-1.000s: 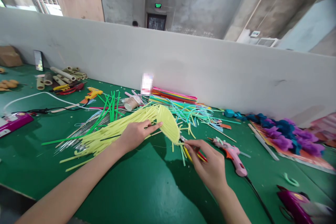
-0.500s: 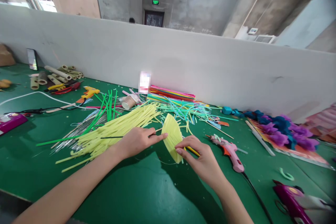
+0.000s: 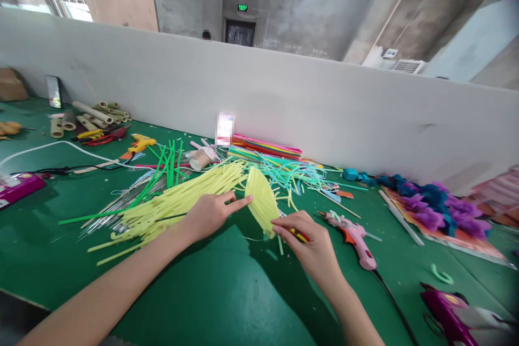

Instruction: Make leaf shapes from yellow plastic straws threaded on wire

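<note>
A pale yellow leaf-shaped piece, made of fuzzy pipe cleaners laid side by side, is held up over the table between my hands. My right hand pinches its lower tip between thumb and fingers. The index finger of my left hand reaches to its left edge, with the other fingers curled in. A thin dark stick shows behind the left hand; whether that hand grips it is hidden. Beyond the left hand lies a pile of yellow pipe cleaners. A tool with a red and yellow handle is partly covered by my right hand.
Right of my hands lies a pink glue gun with its cord trailing forward. A yellow glue gun, green pipe cleaners and a paper cup sit further back. Purple flowers lie at right. A white partition bounds the table.
The leaf-shaped piece has moved slightly up and left, its top tipping further left. My left fingertip has shifted up along its edge. My right hand still pinches the lower tip.
</note>
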Action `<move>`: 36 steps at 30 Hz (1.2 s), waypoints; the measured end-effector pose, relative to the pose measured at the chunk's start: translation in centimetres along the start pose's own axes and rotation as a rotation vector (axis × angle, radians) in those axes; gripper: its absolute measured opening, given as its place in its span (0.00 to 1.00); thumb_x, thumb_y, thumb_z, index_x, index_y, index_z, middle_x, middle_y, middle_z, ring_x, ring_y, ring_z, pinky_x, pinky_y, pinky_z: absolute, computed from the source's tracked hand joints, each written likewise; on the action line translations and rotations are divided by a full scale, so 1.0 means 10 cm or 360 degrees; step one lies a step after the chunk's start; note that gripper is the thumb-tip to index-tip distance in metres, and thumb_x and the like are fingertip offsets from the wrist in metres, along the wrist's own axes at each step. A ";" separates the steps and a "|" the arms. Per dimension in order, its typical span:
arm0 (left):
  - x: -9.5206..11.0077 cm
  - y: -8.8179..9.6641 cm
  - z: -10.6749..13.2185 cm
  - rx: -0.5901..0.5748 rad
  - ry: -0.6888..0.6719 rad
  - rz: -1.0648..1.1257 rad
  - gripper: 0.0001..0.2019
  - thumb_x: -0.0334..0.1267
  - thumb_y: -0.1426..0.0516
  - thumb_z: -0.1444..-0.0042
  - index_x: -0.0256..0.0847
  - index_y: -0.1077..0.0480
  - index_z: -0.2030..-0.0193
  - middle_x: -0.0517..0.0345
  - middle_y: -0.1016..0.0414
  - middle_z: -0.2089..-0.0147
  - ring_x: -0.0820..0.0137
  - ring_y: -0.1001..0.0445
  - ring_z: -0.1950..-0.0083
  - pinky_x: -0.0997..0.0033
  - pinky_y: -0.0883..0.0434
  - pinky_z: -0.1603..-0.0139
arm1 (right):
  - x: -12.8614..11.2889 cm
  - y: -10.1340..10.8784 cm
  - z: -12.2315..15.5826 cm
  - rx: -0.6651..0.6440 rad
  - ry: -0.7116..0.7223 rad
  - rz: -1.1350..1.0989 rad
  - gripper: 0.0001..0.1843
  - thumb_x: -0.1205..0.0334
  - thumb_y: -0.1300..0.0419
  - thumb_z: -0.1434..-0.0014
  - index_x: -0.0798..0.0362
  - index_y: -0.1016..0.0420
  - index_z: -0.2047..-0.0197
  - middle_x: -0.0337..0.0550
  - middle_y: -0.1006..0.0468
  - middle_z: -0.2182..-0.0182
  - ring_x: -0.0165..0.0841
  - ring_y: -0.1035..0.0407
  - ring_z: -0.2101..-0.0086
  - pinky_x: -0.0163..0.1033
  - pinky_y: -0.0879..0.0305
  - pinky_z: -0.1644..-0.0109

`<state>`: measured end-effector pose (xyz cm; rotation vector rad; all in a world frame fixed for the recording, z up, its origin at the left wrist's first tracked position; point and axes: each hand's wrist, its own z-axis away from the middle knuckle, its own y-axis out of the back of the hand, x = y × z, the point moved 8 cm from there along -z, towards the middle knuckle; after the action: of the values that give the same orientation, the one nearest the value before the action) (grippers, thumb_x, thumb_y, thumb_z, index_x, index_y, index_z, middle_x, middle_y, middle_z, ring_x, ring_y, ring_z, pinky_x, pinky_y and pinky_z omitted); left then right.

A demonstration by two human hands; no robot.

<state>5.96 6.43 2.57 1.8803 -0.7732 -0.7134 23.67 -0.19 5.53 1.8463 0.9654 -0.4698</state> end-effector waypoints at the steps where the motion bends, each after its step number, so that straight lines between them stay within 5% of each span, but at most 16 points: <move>1: -0.02 0.00 0.00 0.0002 0.0025 0.0012 0.31 0.25 0.53 0.41 0.54 0.48 0.33 0.58 0.28 0.59 0.74 0.29 0.73 0.77 0.36 0.74 | 0.03 -0.01 0.01 0.0010 -0.0043 -0.0026 0.08 0.57 0.38 0.42 0.48 0.20 0.62 0.43 0.20 0.69 0.35 0.28 0.69 0.40 0.30 0.64; 10: -0.13 0.10 0.00 0.0123 0.0200 0.0116 0.25 0.32 0.54 0.36 0.48 0.47 0.33 0.55 0.28 0.60 0.72 0.28 0.70 0.76 0.34 0.72 | 0.17 -0.09 0.06 0.0001 -0.0302 -0.0200 0.11 0.54 0.38 0.44 0.50 0.22 0.59 0.41 0.19 0.69 0.33 0.27 0.72 0.36 0.30 0.66; 16: -0.13 0.11 0.00 0.0129 0.0203 0.0108 0.24 0.31 0.54 0.37 0.48 0.46 0.34 0.56 0.28 0.60 0.71 0.27 0.69 0.76 0.34 0.73 | 0.10 -0.04 0.06 0.0038 -0.0241 -0.0149 0.10 0.54 0.39 0.43 0.51 0.23 0.61 0.41 0.21 0.70 0.31 0.31 0.73 0.35 0.31 0.67; 29: -0.12 0.11 -0.01 0.0127 0.0250 0.0076 0.23 0.32 0.54 0.36 0.47 0.45 0.34 0.55 0.27 0.60 0.71 0.27 0.70 0.76 0.35 0.74 | -0.18 -0.31 0.12 0.0054 0.0092 0.0193 0.08 0.58 0.43 0.39 0.51 0.24 0.62 0.35 0.34 0.80 0.28 0.40 0.79 0.33 0.42 0.74; 36: -0.10 0.09 -0.01 0.0081 0.0228 -0.0002 0.25 0.30 0.52 0.38 0.50 0.43 0.35 0.57 0.27 0.61 0.71 0.28 0.72 0.76 0.37 0.76 | -0.08 -0.07 0.09 0.0261 -0.0041 0.0263 0.07 0.59 0.43 0.40 0.52 0.26 0.64 0.31 0.41 0.83 0.27 0.44 0.81 0.33 0.45 0.76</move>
<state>5.20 6.95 3.57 1.9546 -0.7049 -0.5575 22.71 -1.21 5.26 2.0436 0.7681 -0.4822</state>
